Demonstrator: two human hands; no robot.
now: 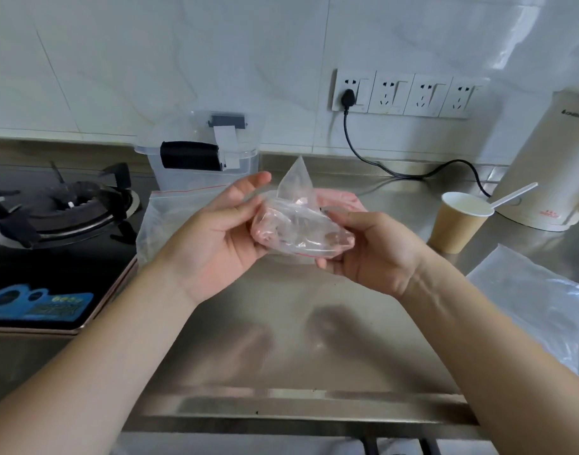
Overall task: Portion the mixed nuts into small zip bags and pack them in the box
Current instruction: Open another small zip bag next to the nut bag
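Note:
Both hands hold a small clear zip bag (298,221) with a red seal line above the steel counter. My left hand (222,231) pinches its left side between thumb and fingers, palm up. My right hand (367,247) grips its right end, fingers curled under the bag. One corner of the bag sticks up. What the bag contains is blurred. A clear plastic box (199,165) with a black handle and raised lid stands behind, near the wall. A larger zip bag (169,208) lies flat in front of the box.
A gas stove (58,211) fills the left side. At right stand a paper cup (459,224) with a white plastic spoon (514,195), a cream kettle (551,165), and a clear plastic sheet (537,300). A black cord (380,165) runs from the wall socket.

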